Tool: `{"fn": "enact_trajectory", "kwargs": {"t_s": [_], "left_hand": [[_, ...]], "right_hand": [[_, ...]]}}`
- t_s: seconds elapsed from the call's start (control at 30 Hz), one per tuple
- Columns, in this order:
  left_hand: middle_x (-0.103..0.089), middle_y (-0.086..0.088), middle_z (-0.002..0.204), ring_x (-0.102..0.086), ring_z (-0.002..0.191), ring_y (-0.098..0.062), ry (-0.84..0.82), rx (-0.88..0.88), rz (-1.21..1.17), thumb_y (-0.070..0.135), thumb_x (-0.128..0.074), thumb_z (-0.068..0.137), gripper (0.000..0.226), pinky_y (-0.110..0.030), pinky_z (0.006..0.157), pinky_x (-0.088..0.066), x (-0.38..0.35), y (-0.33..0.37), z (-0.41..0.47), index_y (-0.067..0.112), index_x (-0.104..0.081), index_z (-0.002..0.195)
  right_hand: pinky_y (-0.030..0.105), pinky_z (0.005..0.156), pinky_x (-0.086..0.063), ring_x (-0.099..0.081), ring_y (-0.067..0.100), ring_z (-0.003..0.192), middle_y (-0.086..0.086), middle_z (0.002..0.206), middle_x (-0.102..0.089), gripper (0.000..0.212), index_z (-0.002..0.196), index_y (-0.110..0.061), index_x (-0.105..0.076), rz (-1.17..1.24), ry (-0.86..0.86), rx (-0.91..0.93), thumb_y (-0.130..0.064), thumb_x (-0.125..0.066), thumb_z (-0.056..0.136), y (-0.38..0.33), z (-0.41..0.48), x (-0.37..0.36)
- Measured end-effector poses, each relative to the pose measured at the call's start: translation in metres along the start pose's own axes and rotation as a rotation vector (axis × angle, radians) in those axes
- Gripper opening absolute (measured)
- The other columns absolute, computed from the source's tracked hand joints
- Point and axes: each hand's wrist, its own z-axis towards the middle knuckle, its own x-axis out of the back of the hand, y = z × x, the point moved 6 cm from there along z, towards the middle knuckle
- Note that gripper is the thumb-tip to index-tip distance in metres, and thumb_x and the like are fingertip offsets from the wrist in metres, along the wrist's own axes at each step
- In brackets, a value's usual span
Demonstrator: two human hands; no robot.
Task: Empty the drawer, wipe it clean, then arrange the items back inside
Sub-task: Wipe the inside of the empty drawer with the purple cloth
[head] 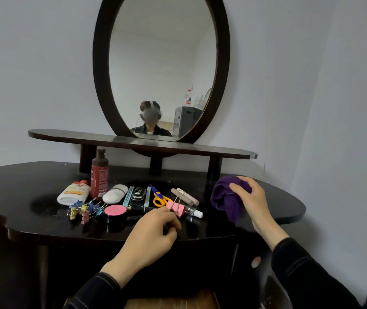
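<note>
The right grip [251,199] holds a bunched purple cloth [227,197] at the right end of the table [22,186]. The left grip [153,230], fingers curled, meets a pink binder clip [174,208]; a pinch cannot be confirmed. To the left lie scissors [160,197], a pink compact [115,210], small binder clips [84,210] and a white bottle [73,191]. A dark red bottle [99,175] stands upright.

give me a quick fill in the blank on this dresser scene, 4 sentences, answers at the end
1. The right hand grips a bunched cloth whose colour is ___.
2. The dark red bottle stands upright, while the white bottle beside it lies on its ___.
3. The round compact has a top coloured ___.
4. The mirror on the wall has an ___ shape.

Missing words: purple; side; pink; oval.
</note>
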Motion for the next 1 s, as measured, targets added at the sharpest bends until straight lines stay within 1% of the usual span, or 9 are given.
{"fn": "enact_trajectory", "kwargs": {"t_s": [0.1,0.17,0.27,0.37,0.47,0.63,0.77,0.9,1.0], "left_hand": [[-0.063,0.011,0.085,-0.06,0.078,-0.011,0.092,0.038,-0.223,0.004,-0.066,0.086,0.025,-0.017,0.069,-0.045,0.008,0.008,-0.011,0.029,-0.072,0.088],[-0.064,0.009,0.09,-0.061,0.077,-0.013,0.127,0.059,-0.377,0.008,-0.069,0.088,0.023,-0.019,0.067,-0.048,0.011,0.021,-0.021,0.03,-0.071,0.096],[-0.063,0.009,0.105,-0.064,0.081,-0.016,0.123,0.077,-0.53,0.029,-0.073,0.084,0.032,-0.037,0.069,-0.057,0.008,0.045,-0.038,0.034,-0.065,0.115],[-0.067,0.008,0.11,-0.069,0.091,-0.014,-0.007,0.151,-0.699,0.053,-0.068,0.082,0.043,-0.031,0.07,-0.059,-0.008,0.055,-0.061,0.039,-0.061,0.121],[-0.071,0.005,0.103,-0.069,0.097,-0.017,-0.19,0.467,-0.992,0.064,-0.063,0.083,0.041,-0.033,0.074,-0.058,-0.044,0.035,-0.097,0.035,-0.067,0.111],[-0.07,-0.015,0.109,-0.07,0.099,-0.034,-0.134,0.877,-1.123,0.013,-0.068,0.091,0.016,-0.045,0.073,-0.059,-0.08,-0.028,-0.165,0.013,-0.068,0.107],[-0.069,-0.016,0.109,-0.069,0.093,-0.028,-0.206,0.781,-0.823,0.0,-0.066,0.082,0.024,-0.036,0.075,-0.058,-0.069,-0.066,-0.191,0.005,-0.065,0.106],[-0.069,-0.015,0.1,-0.065,0.091,-0.024,-0.384,0.64,-0.847,0.001,-0.066,0.074,0.032,-0.036,0.08,-0.051,-0.067,-0.077,-0.187,0.003,-0.066,0.106],[-0.067,-0.021,0.107,-0.064,0.095,-0.03,-0.306,0.604,-0.798,-0.01,-0.068,0.079,0.035,-0.047,0.085,-0.052,-0.065,-0.092,-0.183,-0.004,-0.057,0.112]], "right_hand": [[0.038,0.096,-0.055,-0.062,0.017,0.117,-0.003,0.129,-0.062,0.05,0.124,-0.035,-0.06,0.008,-0.081,0.052,-0.024,-0.083,0.081,-0.034,-0.021,0.013],[0.036,0.095,-0.055,-0.064,0.017,0.116,-0.004,0.13,-0.061,0.061,0.124,-0.041,-0.059,0.015,-0.202,0.098,-0.031,-0.088,0.071,-0.06,-0.045,0.013],[0.029,0.084,-0.057,-0.07,0.019,0.103,-0.003,0.117,-0.069,0.057,0.119,-0.034,-0.064,0.015,-0.424,0.18,-0.032,-0.086,0.066,-0.089,-0.091,-0.001],[0.028,0.083,-0.057,-0.071,0.02,0.097,0.001,0.108,-0.072,0.045,0.11,-0.026,-0.066,-0.008,-0.448,0.246,-0.022,-0.086,0.07,-0.091,-0.135,-0.017],[0.018,0.081,-0.052,-0.07,0.011,0.091,-0.008,0.104,-0.071,0.043,0.105,-0.033,-0.064,-0.119,-0.398,0.259,-0.017,-0.084,0.07,-0.059,-0.182,-0.04],[0.018,0.092,-0.049,-0.063,0.007,0.112,-0.016,0.117,-0.064,0.034,0.107,-0.037,-0.067,-0.128,-0.712,-0.012,-0.037,-0.078,0.075,0.023,-0.254,-0.079],[0.017,0.088,-0.049,-0.063,0.006,0.113,-0.013,0.113,-0.069,0.033,0.105,-0.037,-0.073,-0.021,-0.602,-0.274,-0.057,-0.071,0.079,0.076,-0.263,-0.083],[0.015,0.094,-0.048,-0.051,-0.01,0.125,-0.028,0.136,-0.057,0.076,0.135,-0.053,-0.051,0.055,-0.84,-0.521,-0.077,-0.075,0.067,0.113,-0.285,-0.117],[0.026,0.09,-0.056,-0.063,0.007,0.12,-0.016,0.132,-0.065,0.075,0.133,-0.048,-0.053,0.232,-0.906,-0.732,-0.065,-0.084,0.067,0.124,-0.307,-0.141]]}}
